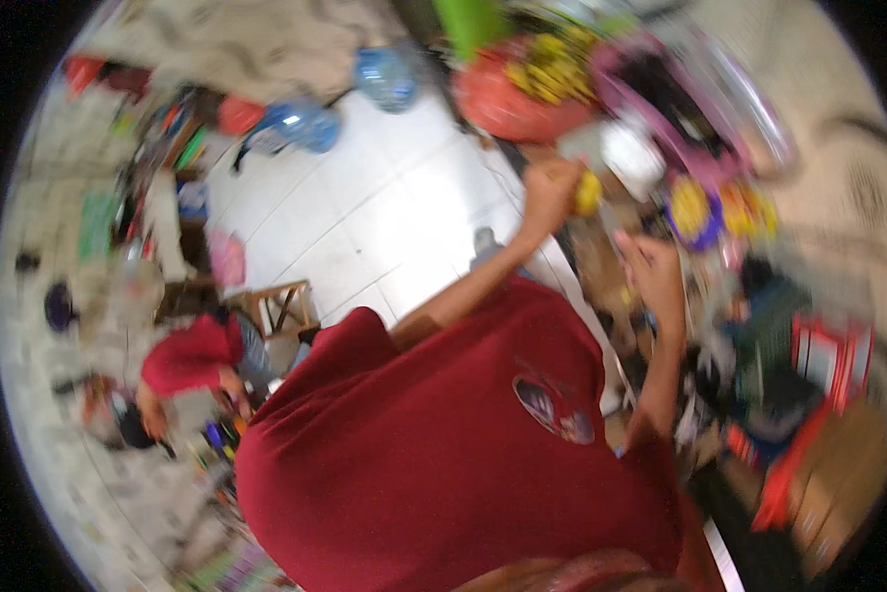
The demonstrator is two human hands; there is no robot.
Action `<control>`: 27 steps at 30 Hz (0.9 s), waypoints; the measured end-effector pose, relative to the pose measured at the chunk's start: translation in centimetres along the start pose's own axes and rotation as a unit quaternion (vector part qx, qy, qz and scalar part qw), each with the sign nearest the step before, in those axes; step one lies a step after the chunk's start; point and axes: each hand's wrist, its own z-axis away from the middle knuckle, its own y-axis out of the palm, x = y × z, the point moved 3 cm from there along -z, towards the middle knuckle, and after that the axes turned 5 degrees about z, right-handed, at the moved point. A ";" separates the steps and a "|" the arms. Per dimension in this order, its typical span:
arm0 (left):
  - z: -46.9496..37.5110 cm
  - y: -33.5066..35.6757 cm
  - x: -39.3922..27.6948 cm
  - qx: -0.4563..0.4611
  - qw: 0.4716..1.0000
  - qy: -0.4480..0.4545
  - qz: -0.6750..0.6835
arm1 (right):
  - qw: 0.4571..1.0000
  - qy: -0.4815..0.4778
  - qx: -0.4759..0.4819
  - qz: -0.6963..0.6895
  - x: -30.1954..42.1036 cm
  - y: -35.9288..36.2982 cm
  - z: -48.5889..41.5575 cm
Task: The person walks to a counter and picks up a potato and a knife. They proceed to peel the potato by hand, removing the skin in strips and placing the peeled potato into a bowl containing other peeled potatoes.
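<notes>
My left hand (551, 194) is closed around a yellow piece of produce (588, 194), too blurred to name more exactly. A short way to the right, my right hand (654, 270) grips a knife (609, 226), its pale blade pointing towards the yellow piece. Whether the blade touches it I cannot tell. Both hands are over a cluttered worktop. Beyond my left hand lies a red plastic bag (491, 100) with yellow pieces (554, 66) heaped on it. A purple bowl (673, 226) of yellow pieces (689, 207) stands beyond my right hand, near a white plastic bag (631, 155).
A pink basket (717, 159) holding something dark sits at the back. A cardboard box (847, 481) stands at right. Two blue water jugs (386, 80) are on the white tiled floor (355, 214). A wooden stool (284, 307) and another person (192, 355) are at left.
</notes>
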 end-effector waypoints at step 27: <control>-16.5 -21.9 -9.0 -0.122 0.959 0.216 -0.139 | 0.910 0.141 0.233 -0.314 16.5 20.0 -18.7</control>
